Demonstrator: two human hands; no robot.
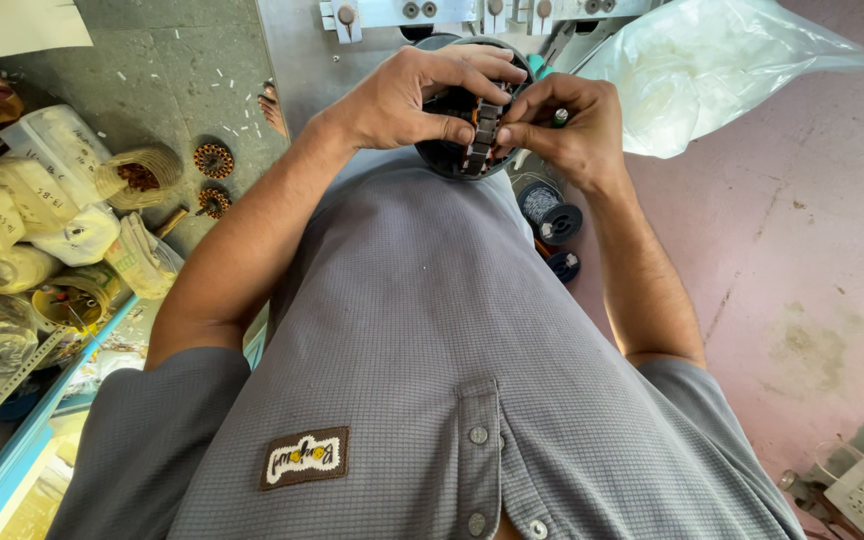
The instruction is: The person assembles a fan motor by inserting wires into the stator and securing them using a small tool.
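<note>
Both hands work on a dark round motor stator (pixel 472 130) with slotted metal teeth, held in front of my grey shirt. My left hand (pixel 417 95) wraps over its top and left side, thumb pressed near the slots. My right hand (pixel 567 125) pinches the stator's right edge and also carries a small green-tipped tool (pixel 558 117) between its fingers. Much of the stator is hidden behind my fingers.
A metal fixture (pixel 422 12) stands just beyond the hands. A clear plastic bag (pixel 692 70) lies at the upper right. Wire spools (pixel 550 208) sit on the pink floor below my right hand. Wound copper stators (pixel 214 160) and bagged parts (pixel 42 200) lie at left.
</note>
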